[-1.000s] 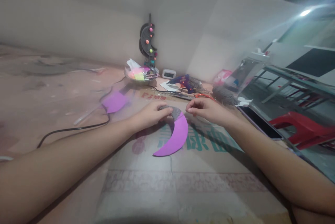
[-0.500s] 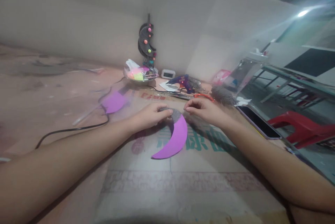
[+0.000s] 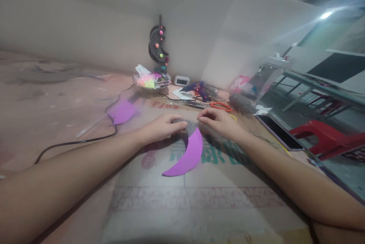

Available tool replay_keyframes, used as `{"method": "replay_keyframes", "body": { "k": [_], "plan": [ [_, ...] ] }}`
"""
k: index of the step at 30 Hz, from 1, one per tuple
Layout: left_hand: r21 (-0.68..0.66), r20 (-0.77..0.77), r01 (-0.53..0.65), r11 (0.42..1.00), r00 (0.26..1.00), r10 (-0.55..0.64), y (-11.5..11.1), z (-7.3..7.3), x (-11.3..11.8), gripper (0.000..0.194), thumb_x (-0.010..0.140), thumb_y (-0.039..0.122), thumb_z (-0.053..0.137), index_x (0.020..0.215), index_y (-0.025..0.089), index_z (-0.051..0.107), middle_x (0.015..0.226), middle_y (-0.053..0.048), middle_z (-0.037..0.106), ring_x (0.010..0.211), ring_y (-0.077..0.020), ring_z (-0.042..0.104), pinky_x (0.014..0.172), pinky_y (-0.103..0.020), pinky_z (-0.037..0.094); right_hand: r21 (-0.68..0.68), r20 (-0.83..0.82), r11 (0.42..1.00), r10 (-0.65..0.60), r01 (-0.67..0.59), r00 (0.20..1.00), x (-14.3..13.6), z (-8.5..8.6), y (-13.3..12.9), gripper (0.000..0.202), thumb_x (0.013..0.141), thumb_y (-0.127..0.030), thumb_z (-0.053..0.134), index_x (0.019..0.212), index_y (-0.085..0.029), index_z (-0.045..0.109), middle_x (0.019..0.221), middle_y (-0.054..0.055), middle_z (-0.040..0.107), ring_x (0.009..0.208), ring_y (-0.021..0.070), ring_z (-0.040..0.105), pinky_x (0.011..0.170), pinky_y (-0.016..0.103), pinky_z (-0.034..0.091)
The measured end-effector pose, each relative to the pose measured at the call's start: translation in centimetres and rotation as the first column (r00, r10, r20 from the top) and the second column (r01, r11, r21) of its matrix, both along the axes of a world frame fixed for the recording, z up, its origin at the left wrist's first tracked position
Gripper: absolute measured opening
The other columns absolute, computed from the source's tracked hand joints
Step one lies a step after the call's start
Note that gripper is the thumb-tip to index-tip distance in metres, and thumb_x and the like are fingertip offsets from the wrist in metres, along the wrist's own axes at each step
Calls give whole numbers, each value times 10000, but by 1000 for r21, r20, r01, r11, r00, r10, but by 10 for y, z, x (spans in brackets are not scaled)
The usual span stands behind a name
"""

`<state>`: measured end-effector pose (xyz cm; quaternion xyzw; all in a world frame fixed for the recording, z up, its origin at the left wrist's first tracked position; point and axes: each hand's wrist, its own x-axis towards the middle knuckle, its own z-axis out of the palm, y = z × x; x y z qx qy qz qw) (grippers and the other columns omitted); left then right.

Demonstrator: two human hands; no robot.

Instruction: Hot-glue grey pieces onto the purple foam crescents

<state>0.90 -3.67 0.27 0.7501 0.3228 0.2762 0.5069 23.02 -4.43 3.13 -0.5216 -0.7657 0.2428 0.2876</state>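
A purple crescent (image 3: pixel 189 155) hangs down from my left hand (image 3: pixel 168 126), its upper end covered in grey yarn (image 3: pixel 191 126). The thumb and fingers of my left hand are closed on that grey end. My right hand (image 3: pixel 212 119) is pinched at the crescent's upper right edge. Whatever lies between its fingertips, perhaps a strand of yarn, is too small to make out. Below both hands is a cardboard sheet (image 3: pixel 211 198) with green and red print.
Behind the hands are a bowl (image 3: pixel 151 88), a small clock (image 3: pixel 181 80), a glue gun (image 3: pixel 196 90), orange-handled scissors (image 3: pixel 221 106) and a grey yarn ball (image 3: pixel 242 103). A phone (image 3: pixel 281 133) lies right; a purple piece (image 3: pixel 123 112) and cable lie left. A decorated grey crescent (image 3: pixel 157 46) stands behind.
My right hand has moved slightly left, closer to the grey-covered end, and its fingertips are now at the crescent's edge. The purple crescent's lower tip has shifted slightly down and left.
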Motion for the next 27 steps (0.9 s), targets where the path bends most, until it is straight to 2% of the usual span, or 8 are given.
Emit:
{"method": "replay_keyframes", "body": {
  "k": [4, 7, 9, 11, 14, 17, 23, 27],
  "plan": [
    [0, 4, 3, 1000, 1000, -3, 0, 0, 0, 322, 841, 437, 506, 662, 171, 477, 593, 30, 482, 529, -95, 457, 472, -210, 344, -71, -76, 997, 5, -10, 997, -1, -8, 0, 166, 789, -335, 576, 799, -174, 614, 728, 20, 622, 662, 153, 551, 606, 285, 441],
    [-12, 19, -11, 1000, 1000, 11, 2, -1, 1, 311, 845, 433, 505, 686, 165, 503, 590, 31, 477, 516, -90, 441, 460, -206, 335, -139, -143, 990, -5, -15, 990, 1, -19, 1, 219, 810, -368, 567, 938, -193, 595, 629, -26, 557, 533, 128, 509, 507, 256, 398],
    [-17, 44, -28, 999, 999, 29, 4, -1, 2, 315, 856, 427, 498, 693, 158, 520, 573, 33, 457, 500, -84, 420, 454, -205, 320, -99, -206, 995, -36, 15, 978, 3, -23, 2, 304, 824, -362, 558, 1093, -221, 543, 610, -49, 533, 505, 128, 497, 492, 250, 387],
    [-13, 83, -57, 998, 995, 58, 6, -2, 2, 339, 864, 424, 496, 660, 154, 506, 561, 31, 439, 497, -79, 400, 455, -206, 299, -11, -280, 995, -98, 99, 955, 4, -21, 3, 326, 838, -356, 549, 1135, -234, 492, 629, -48, 534, 549, 139, 525, 525, 257, 409],
    [-38, 145, -97, 995, 984, 101, 8, -3, 2, 369, 862, 450, 505, 637, 158, 472, 558, 31, 427, 494, -74, 377, 460, -211, 274, 84, -357, 976, -161, 203, 920, 4, -12, 2, 211, 854, -424, 539, 906, -221, 510, 641, -33, 519, 589, 135, 520, 579, 262, 423],
    [-100, 163, -137, 985, 975, 152, 8, -4, 1, 379, 853, 491, 507, 663, 166, 465, 546, 46, 404, 474, -72, 358, 455, -212, 254, 38, -354, 991, -107, 129, 929, 0, -7, -3, 377, 863, -545, 490, 701, -205, 506, 620, -8, 515, 581, 132, 487, 574, 266, 412],
    [-42, 133, -162, 986, 977, 166, 7, -2, 1, 396, 847, 502, 509, 651, 159, 479, 561, 37, 446, 496, -78, 394, 477, -214, 285, -194, -377, 981, -72, -2, 923, -11, -17, -13, 390, 789, -572, 587, 696, -196, 541, 577, -34, 482, 493, 106, 432, 471, 244, 357],
    [-20, 130, -158, 987, 979, 159, 9, -5, 2, 409, 856, 521, 492, 665, 160, 486, 560, 35, 469, 501, -82, 418, 480, -207, 307, -187, -393, 981, -38, -40, 919, -13, -21, -14, 381, 785, -538, 610, 667, -186, 525, 579, -41, 485, 502, 93, 433, 495, 235, 366]
  ]
}}
